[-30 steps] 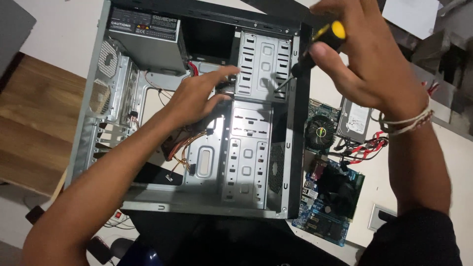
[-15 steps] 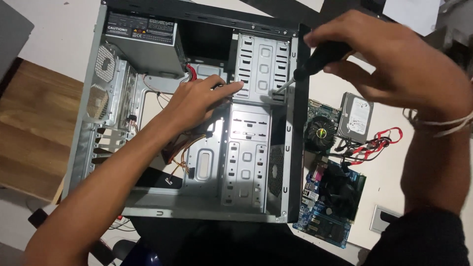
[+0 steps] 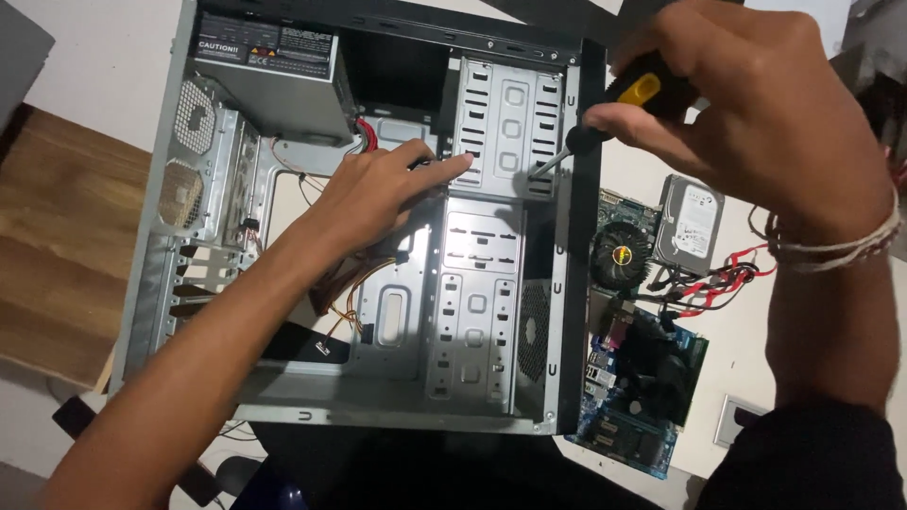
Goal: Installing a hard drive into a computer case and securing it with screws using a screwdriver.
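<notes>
Head view, the only one here: the right hand (image 3: pixel 756 123) has dropped a bit from the top right of the frame over the last second, and its fingers are clamped round the yellow-and-black handle of a screwdriver (image 3: pixel 605 109). The tip now sits right at the lower right corner of the upper drive cage (image 3: pixel 510 123), where earlier it was angled in from higher up. To me that looks like it's seated on a screw, but the screw itself is too small to make out.

The left hand (image 3: pixel 378 194) has barely moved. It lies flat inside the open computer case (image 3: pixel 378 397), fingers together and stretched out, tips touching the left edge of that same cage, holding nothing. Looks like it's bracing the cage.

Over on the right of the frame, on the white counter (image 3: pixel 94 66), there's a hard drive (image 3: pixel 690 222), a cooler fan (image 3: pixel 621 253) and a motherboard (image 3: pixel 642 378), all lying just beside the case.
</notes>
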